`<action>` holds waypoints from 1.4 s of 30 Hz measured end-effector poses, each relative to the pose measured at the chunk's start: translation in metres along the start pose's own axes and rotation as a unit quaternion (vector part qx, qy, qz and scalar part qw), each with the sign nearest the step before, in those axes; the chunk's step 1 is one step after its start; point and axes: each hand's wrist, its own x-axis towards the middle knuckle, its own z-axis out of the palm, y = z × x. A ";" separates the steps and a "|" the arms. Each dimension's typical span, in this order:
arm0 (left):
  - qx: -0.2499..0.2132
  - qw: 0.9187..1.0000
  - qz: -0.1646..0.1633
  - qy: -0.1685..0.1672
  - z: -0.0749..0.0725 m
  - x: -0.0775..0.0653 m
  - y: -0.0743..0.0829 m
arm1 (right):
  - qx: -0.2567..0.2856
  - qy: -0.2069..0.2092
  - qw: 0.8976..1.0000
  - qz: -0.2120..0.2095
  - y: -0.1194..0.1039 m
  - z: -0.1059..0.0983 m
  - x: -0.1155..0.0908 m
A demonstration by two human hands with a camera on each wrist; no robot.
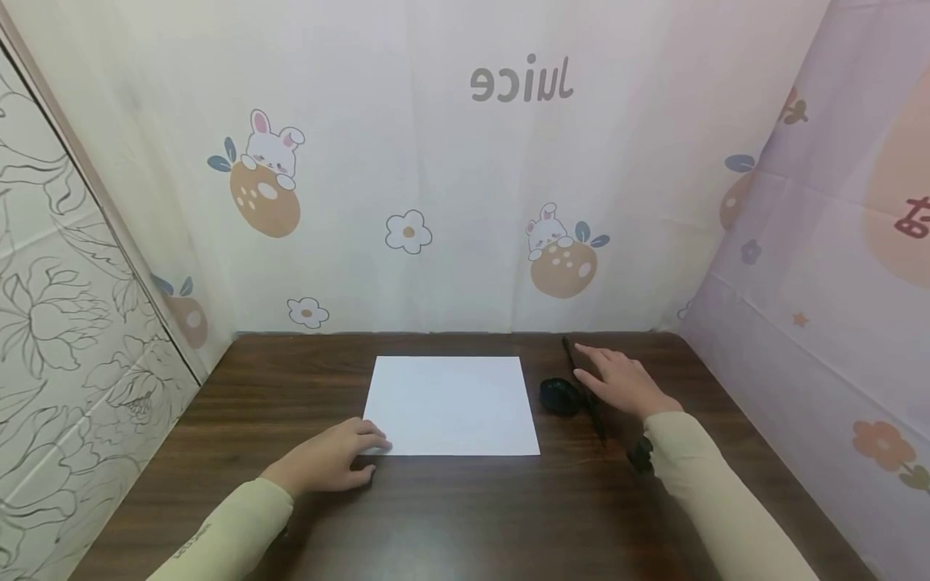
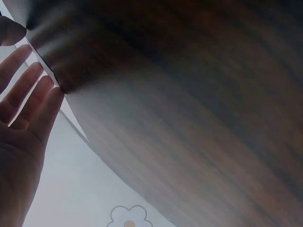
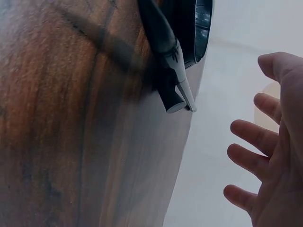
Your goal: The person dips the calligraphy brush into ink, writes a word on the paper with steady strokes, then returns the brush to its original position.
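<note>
A blank white sheet of paper (image 1: 452, 407) lies on the dark wooden table. My left hand (image 1: 330, 456) rests at its lower left corner, with fingertips on the paper; in the left wrist view the left hand (image 2: 28, 113) has its fingers extended. To the right of the sheet sit a small round black dish (image 1: 559, 396) and a long, slim dark stick (image 1: 592, 414), like a brush or pen. My right hand (image 1: 621, 381) is beside the stick with fingers spread. In the right wrist view, the right hand (image 3: 274, 146) holds nothing, apart from the stick's pale end (image 3: 182, 82).
The brown table (image 1: 450, 516) meets a printed curtain (image 1: 436, 161) at its back edge. A floral panel (image 1: 65, 323) stands along the left side, and another printed curtain (image 1: 821, 323) borders the right.
</note>
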 end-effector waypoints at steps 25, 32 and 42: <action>-0.032 0.996 -0.077 -0.042 -0.001 0.006 0.001 | 0.110 -0.079 0.988 0.077 0.019 0.002 0.037; -0.035 0.996 -0.072 -0.039 -0.003 0.007 0.002 | 0.214 -0.145 0.957 0.131 0.025 -0.003 0.037; -0.039 0.997 -0.063 -0.030 -0.002 0.007 0.001 | 0.327 -0.212 0.907 0.161 0.036 -0.002 0.037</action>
